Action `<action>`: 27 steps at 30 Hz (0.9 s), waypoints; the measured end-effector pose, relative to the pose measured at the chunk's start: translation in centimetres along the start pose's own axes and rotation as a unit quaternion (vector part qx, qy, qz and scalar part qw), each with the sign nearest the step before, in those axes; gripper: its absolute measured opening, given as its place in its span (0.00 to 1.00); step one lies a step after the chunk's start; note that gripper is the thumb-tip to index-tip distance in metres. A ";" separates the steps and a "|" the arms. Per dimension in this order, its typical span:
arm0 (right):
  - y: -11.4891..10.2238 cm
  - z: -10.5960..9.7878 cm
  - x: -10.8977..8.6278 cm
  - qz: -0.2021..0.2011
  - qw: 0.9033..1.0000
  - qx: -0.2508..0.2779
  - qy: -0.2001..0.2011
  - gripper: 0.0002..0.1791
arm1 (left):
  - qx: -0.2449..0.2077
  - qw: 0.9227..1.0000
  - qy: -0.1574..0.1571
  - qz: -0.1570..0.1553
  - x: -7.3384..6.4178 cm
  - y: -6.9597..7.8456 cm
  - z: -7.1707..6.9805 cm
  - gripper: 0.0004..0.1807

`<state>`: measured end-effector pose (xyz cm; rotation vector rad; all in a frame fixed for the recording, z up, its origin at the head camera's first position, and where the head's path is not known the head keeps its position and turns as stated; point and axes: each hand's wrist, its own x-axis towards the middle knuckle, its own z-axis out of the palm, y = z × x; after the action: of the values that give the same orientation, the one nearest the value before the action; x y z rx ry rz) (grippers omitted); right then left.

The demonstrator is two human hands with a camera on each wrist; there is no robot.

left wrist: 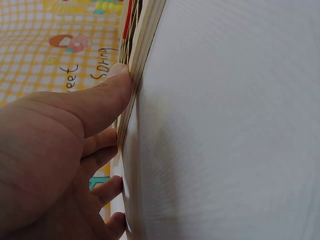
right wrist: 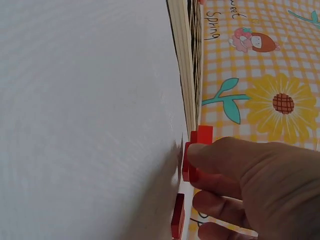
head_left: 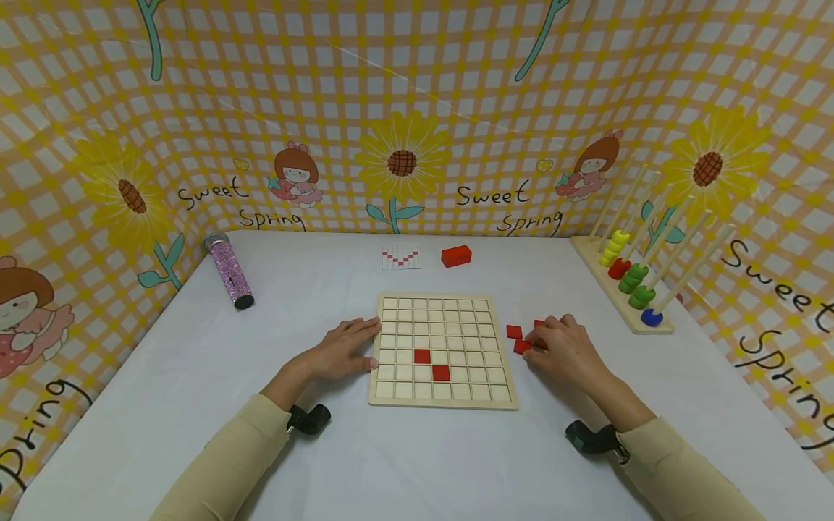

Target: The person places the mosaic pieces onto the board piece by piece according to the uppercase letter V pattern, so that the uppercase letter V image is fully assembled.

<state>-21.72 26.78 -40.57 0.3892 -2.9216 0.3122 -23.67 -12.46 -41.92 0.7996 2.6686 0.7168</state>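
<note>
A wooden grid board (head_left: 404, 391) lies flat in the middle of the table, with one red square tile (head_left: 422, 356) and a second red tile (head_left: 441, 373) in its cells. My left hand (head_left: 342, 349) rests at the board's left edge, thumb and fingertips touching the rim, fingers fairly straight. Right of the board, my right hand (head_left: 565, 354) reaches into a few loose red tiles (head_left: 514, 332). In the right wrist view its thumb and curled fingers pinch a red tile (right wrist: 187, 165). Another red tile (right wrist: 178, 216) lies on the table close by.
At the back lie a small card with a red-square pattern (head_left: 401, 257) and a red block (head_left: 456, 256). A glittery pink microphone (head_left: 231, 275) lies at the left. A wooden peg stand (head_left: 645, 324) with coloured beads stands at the right. Patterned cloth walls (head_left: 404, 87) enclose the table.
</note>
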 end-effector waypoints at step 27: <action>-5.8 -0.2 1.5 -0.089 0.995 0.031 0.037 0.12 | 0.003 1.000 0.002 -0.003 0.1 -0.2 0.1 0.39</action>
<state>-21.52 20.95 -39.04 0.6282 -2.7864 0.3841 -23.82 -12.51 -42.09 0.7914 2.6758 0.7104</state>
